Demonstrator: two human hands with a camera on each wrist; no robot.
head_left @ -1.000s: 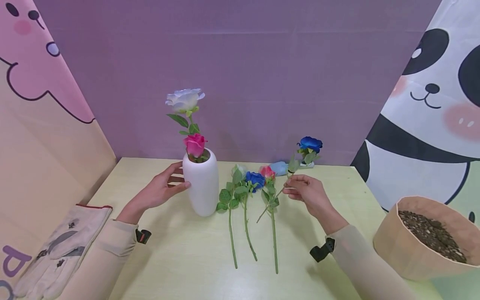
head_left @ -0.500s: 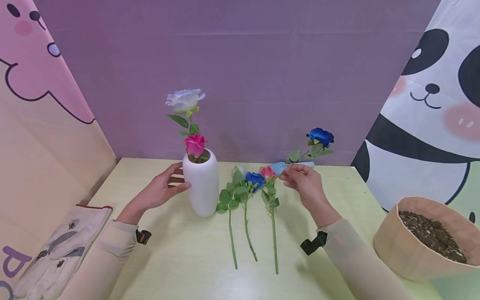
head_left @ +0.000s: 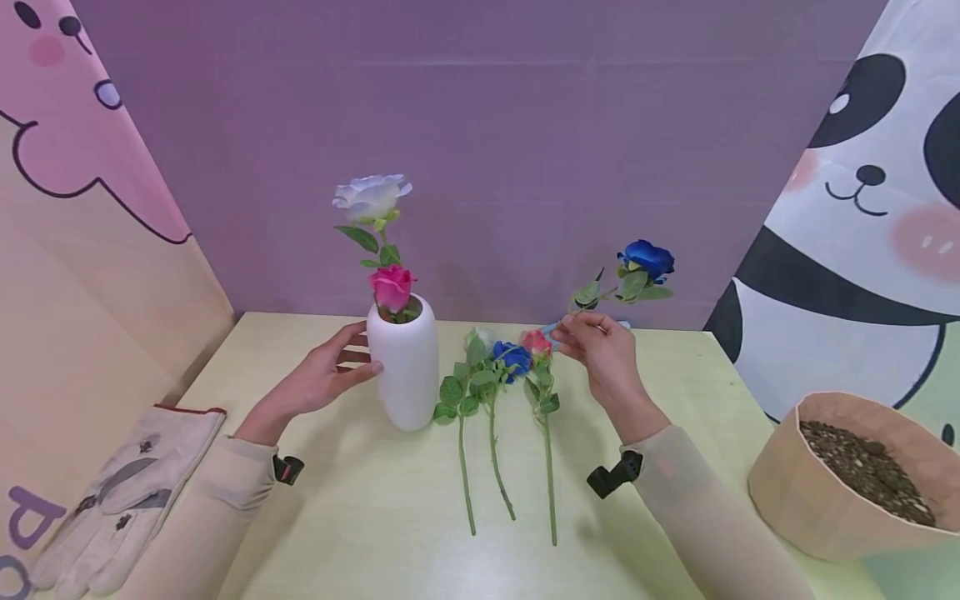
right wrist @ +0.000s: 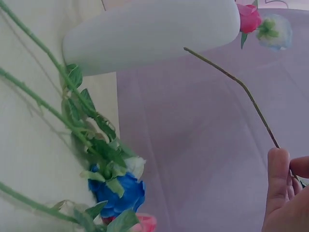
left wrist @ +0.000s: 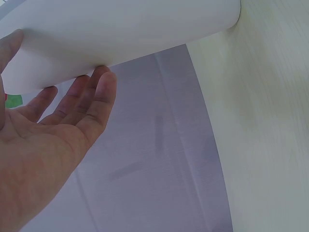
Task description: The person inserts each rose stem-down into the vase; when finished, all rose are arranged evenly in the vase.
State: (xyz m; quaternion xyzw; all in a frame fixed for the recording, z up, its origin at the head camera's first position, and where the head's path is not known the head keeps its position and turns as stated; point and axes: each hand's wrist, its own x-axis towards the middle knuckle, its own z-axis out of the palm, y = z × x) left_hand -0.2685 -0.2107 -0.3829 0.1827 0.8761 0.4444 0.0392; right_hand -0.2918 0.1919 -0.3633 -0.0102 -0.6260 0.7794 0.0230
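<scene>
My left hand (head_left: pixel 326 379) holds the side of a white vase (head_left: pixel 408 379), thumb on the near face and fingertips around the far side; the left wrist view shows the fingertips (left wrist: pixel 102 72) at its wall. A white rose (head_left: pixel 371 198) and a shorter pink rose (head_left: pixel 392 287) stand in the vase. My right hand (head_left: pixel 607 358) pinches the stem of a blue rose (head_left: pixel 647 260) between thumb and fingers, above the table. Its bloom points up and right. In the right wrist view the bare, bent stem (right wrist: pixel 241 84) reaches toward the vase, its tip overlapping the vase's outline.
Three more roses lie between the hands: a white one (head_left: pixel 480 340), a blue one (head_left: pixel 512 360) and a coral-pink one (head_left: pixel 537 342). Behind my right hand lies a light blue object (head_left: pixel 551 328). A pot of soil (head_left: pixel 810 483) stands right, work gloves (head_left: pixel 135 492) left.
My right hand has moved slightly left and up with the blue rose, whose bloom has swung right and higher as the stem tilted. The left hand stays at the vase.
</scene>
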